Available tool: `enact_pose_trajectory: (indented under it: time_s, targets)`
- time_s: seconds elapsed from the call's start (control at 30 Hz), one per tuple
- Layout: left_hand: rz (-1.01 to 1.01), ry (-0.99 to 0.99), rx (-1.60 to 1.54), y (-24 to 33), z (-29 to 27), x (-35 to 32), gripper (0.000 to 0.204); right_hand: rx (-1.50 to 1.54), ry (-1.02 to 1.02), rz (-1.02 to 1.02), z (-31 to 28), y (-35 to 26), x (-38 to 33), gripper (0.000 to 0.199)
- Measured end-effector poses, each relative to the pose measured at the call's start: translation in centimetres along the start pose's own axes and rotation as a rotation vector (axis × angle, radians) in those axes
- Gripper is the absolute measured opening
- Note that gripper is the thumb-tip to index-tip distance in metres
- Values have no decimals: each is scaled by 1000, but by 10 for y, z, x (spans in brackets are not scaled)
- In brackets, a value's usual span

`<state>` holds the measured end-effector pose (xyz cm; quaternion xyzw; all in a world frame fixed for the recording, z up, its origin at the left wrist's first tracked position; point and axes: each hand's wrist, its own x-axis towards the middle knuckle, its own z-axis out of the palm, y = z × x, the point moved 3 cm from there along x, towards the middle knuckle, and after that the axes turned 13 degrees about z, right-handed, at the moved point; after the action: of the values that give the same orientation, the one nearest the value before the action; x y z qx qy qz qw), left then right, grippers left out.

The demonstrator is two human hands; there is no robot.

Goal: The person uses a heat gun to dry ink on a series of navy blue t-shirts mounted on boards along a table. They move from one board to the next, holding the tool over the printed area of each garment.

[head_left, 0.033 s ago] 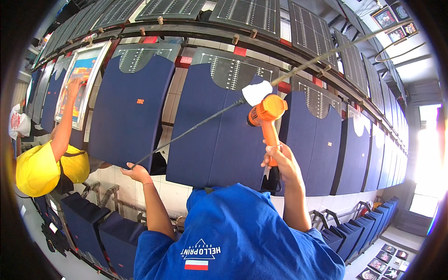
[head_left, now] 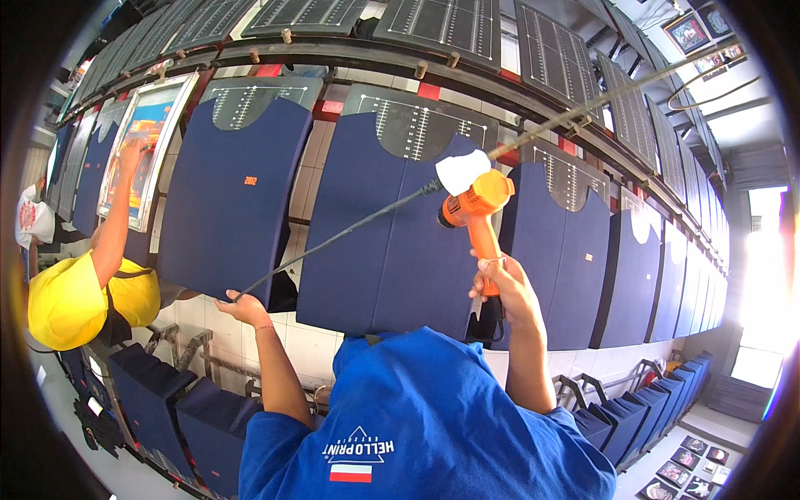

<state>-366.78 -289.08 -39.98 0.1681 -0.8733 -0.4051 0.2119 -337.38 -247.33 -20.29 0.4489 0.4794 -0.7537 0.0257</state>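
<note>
My right hand [head_left: 510, 293] is closed round the handle of an orange heat gun [head_left: 478, 198], held over the right edge of a navy fabric piece [head_left: 375, 242] laid on a ruled black board [head_left: 417, 125]. A dark cord [head_left: 333, 236] slants down from a white plug-like cover [head_left: 461, 172] to my left hand [head_left: 244, 308]. That hand grips the cord's lower end beside the bottom edge of another navy fabric piece [head_left: 233, 192], which bears a small orange print. The cover hangs just above the gun, and a thicker cable [head_left: 583, 107] runs from it toward the upper right.
At left, a co-worker in a yellow shirt [head_left: 67, 304] has one hand on a framed printing screen [head_left: 150, 150]. More fabric-covered boards [head_left: 554, 250] line the right. Bare ruled boards [head_left: 437, 29] stand behind a metal rail [head_left: 358, 58]. A lower row of covered boards [head_left: 221, 425] lies nearer.
The heat gun and my right hand have shifted very slightly to the right. The white cover and cord have swayed a little. My left hand looks unmoved.
</note>
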Motion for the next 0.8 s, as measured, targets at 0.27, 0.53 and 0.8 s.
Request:
enact_pose_trajectory:
  time_s: [0.27,0.53,0.8]
  targets:
    - [9,12,16,2,1,-1,55,-3,28,-21,-1,0,-1,44]
    - [-61,-15,-58,15,-1,-3,55,10,32,-26,-4,5,1,43]
    - [-96,-29,-66,11,1,-1,58,30,10,-26,-9,3,-1,41]
